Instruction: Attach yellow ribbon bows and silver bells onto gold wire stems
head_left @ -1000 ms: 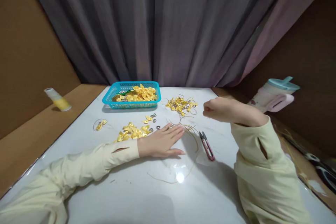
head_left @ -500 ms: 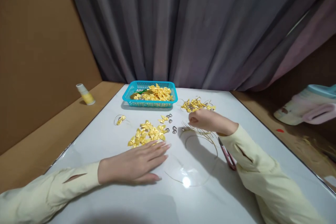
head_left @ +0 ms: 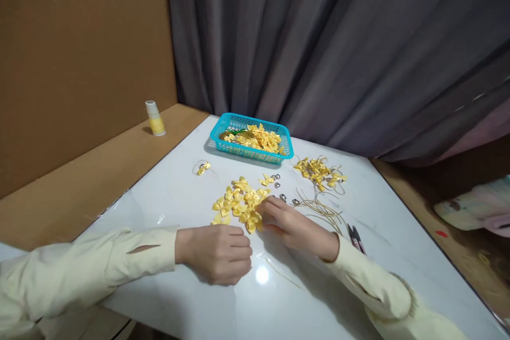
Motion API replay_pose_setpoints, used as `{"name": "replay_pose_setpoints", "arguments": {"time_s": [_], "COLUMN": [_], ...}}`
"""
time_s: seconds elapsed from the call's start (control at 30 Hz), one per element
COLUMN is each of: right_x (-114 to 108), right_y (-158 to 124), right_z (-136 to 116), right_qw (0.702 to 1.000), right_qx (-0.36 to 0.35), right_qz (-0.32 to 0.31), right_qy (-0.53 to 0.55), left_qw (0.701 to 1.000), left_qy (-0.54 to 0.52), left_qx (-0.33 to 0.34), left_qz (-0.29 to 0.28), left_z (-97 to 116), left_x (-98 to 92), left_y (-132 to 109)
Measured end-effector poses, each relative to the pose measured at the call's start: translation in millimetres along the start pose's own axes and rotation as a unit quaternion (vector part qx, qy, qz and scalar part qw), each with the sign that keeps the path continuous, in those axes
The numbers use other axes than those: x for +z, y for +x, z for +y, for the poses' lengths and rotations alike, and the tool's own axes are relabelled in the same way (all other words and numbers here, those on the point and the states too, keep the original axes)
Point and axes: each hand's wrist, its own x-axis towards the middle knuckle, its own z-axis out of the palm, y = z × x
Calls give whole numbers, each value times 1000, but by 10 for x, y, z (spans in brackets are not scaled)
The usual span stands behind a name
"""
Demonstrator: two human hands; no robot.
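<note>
Bow pile: mid-bench, before the blue basket.
My right hand: fingertips on its near edge; grip I cannot tell.
My left hand: curled closed, resting on bench.

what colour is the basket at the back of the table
Bright turquoise blue; the basket shows best in the head view.

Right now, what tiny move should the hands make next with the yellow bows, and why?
Probably the right hand should pinch one bow off the near edge of the pile of yellow bows and lift it clear. Its fingertips touch that edge, while the left hand rests curled on the table beside it.
</note>
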Motion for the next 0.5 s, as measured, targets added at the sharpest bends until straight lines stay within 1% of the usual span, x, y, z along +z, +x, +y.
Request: {"name": "replay_pose_setpoints", "arguments": {"time_s": [0.03, 0.1, 0.17, 0.23, 0.3, 0.37, 0.4, 0.43, 0.47, 0.5], "right_x": [61, 166, 231, 260, 271, 286, 297, 308, 317, 323], "right_y": [-9, -31, -68, -122, -181, -233, -254, -271, -284, -295], "right_z": [10, 24, 19, -6, -38, -60, -62, -58, -50, -38], "right_qw": [1000, 997, 993, 988, 983, 979, 977, 975, 973, 967], "right_qx": [7, 24, 47, 76, 103, 113, 104, 81, 44, -5], "right_qz": [18, 52, 83, 110, 129, 154, 175, 201, 227, 247], "right_qy": [16, 46, 66, 78, 84, 76, 63, 38, -2, -57], "left_qw": [1000, 999, 994, 986, 978, 960, 940, 908, 864, 811], "left_qy": [12, 40, 64, 66, 34, -38, -96, -166, -246, -328], "left_qx": [7, -5, -84, -151, -203, -274, -322, -376, -429, -474], "left_qz": [-8, -13, 1, 11, 23, 47, 62, 79, 93, 102], "left_z": [-13, -45, -78, -101, -108, -103, -100, -99, -102, -110], "left_x": [-7, -16, -11, 6, 24, 32, 31, 28, 25, 22], "left_y": [4, 12, 12, 4, 4, 35, 66, 108, 156, 208]}}
